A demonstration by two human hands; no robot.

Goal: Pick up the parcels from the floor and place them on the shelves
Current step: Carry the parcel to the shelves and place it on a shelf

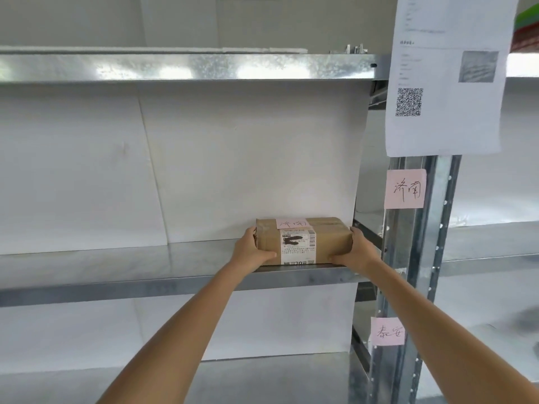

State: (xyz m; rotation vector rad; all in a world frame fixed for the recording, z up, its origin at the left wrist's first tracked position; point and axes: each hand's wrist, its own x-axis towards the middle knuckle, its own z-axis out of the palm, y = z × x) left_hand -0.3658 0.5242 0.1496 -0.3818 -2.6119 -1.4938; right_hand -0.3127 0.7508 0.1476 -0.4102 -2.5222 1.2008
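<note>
A brown cardboard parcel (303, 240) sits on the middle metal shelf (131, 266), toward the right end of that shelf, at about five o'clock from the centre of the view, with its front edge close to the shelf lip. Both arms reach in from six o'clock. The left hand (252, 247) is clamped on the parcel's left end, thumb along the lower front face and fingers wrapped around the side; the right hand (357, 252) is clamped on the right end, thumb low on the front near the bottom corner. The parcel carries a white shipping label (297, 246) on its front and a small pink note (291, 223) on top. To the right, at three o'clock, a steel upright (420, 258) holds a pink note with handwriting (405, 189), and a second pink note (388, 331) lower down at four o'clock. A printed paper sheet (446, 74) with a square code hangs at one o'clock. The upper shelf (186, 67) crosses at twelve o'clock, and white backing sheets (233, 158) line the rear of the rack
</note>
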